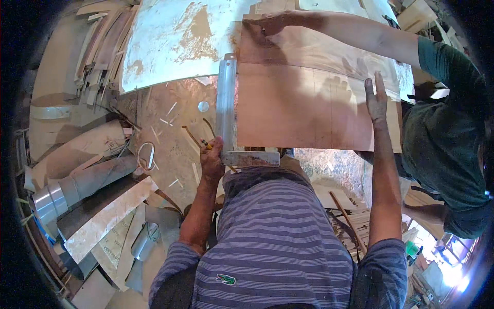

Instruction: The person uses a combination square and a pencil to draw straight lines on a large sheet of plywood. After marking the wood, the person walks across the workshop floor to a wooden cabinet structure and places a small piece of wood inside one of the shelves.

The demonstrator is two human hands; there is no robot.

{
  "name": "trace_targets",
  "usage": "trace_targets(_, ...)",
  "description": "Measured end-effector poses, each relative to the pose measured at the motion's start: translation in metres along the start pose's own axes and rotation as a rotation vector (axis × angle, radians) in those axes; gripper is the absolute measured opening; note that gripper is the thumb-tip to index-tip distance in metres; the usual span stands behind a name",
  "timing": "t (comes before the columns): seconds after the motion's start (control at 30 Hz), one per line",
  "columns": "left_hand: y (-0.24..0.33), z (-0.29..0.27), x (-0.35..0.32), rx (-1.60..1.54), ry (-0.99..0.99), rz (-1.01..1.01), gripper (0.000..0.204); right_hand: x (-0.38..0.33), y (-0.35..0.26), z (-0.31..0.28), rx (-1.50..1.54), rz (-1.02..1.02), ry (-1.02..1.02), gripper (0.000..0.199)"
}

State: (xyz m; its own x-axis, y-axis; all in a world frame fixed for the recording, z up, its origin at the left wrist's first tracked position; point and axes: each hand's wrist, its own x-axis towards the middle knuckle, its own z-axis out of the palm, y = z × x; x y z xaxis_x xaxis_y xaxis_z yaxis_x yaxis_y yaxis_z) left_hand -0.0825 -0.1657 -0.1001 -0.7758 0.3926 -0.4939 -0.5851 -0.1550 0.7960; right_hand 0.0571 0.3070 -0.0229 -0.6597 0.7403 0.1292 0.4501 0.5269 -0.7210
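The left hand (210,159) is holding a metal square (226,105) and a pencil (207,146); the right hand's (378,100) fingers are standing apart over the wooden board (303,108), which is lying beside the square. A co-worker's hand (271,23) is touching the board's far-left corner.

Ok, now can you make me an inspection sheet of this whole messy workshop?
Surface: white surface at the far side, stained with brown dust.
Job's things: a brown wooden board; an L-shaped metal square along its left edge.
Clutter: wood strips piled at left, offcuts lower left, scraps on the floor.
Left hand: closed on a slim yellow item, at the square's corner.
Right hand: open over the board's right part; contact unclear.
Cables: none clearly seen.
Surroundings: another person in a dark green shirt at right, one hand at the board's far left corner.
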Motion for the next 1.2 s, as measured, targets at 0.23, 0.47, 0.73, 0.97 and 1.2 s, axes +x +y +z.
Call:
trace_targets(0.23, 0.013, 0.007, 0.009, 0.230, 0.009, 0.169, 0.027, -0.061, 0.012, 0.027, 0.067, -0.096, -0.167, 0.082)
trace_targets(0.47, -0.017, -0.012, 0.018, 0.709, -0.016, 0.479, 0.020, -0.132, -0.077, 0.072, -0.166, -0.572, -0.530, 0.101)
trace_targets(0.73, -0.014, -0.010, 0.002, 0.588, -0.001, 0.284, 0.032, -0.163, -0.114, 0.106, -0.109, -0.699, -0.771, 0.095)
trace_targets(0.97, 0.009, 0.019, 0.003, 0.315, 0.070, 0.156, 0.033, -0.143, -0.093, 0.087, -0.044, -0.578, -0.531, 0.104)
trace_targets(1.2, -0.011, 0.013, 0.011, 0.097, 0.074, 0.015, 0.034, -0.155, -0.088, 0.090, -0.189, -0.637, -0.763, 0.101)
